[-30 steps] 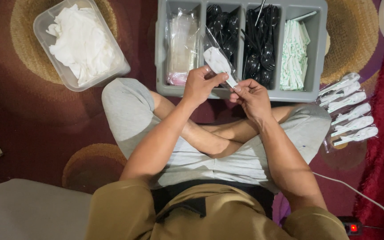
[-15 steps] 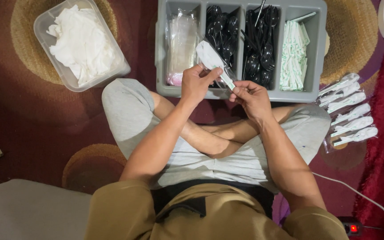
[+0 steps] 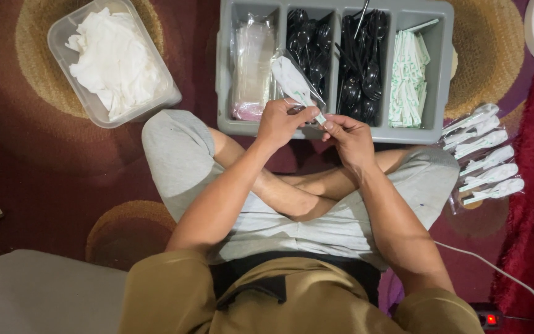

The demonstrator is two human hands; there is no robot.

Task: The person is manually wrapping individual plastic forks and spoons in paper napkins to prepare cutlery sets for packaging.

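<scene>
Pinching a clear plastic sleeve (image 3: 293,83) with a white napkin-wrapped piece inside, the left hand (image 3: 279,120) closes thumb and fingers on its lower part, while the right hand (image 3: 347,137) nips the sleeve's bottom end between thumb and forefinger. The sleeve is held tilted just above the near wall of the grey cutlery tray (image 3: 230,68). Inside that tray, from its left end: clear empty sleeves (image 3: 253,68), black plastic spoons (image 3: 309,37), black plastic forks (image 3: 361,68), and white paper-wrapped packets (image 3: 408,77). Right of the tray, finished wrapped sets (image 3: 484,158) lie in a row on the carpet. Left of the tray sits a clear plastic tub (image 3: 63,46) full of white napkins (image 3: 115,62).
</scene>
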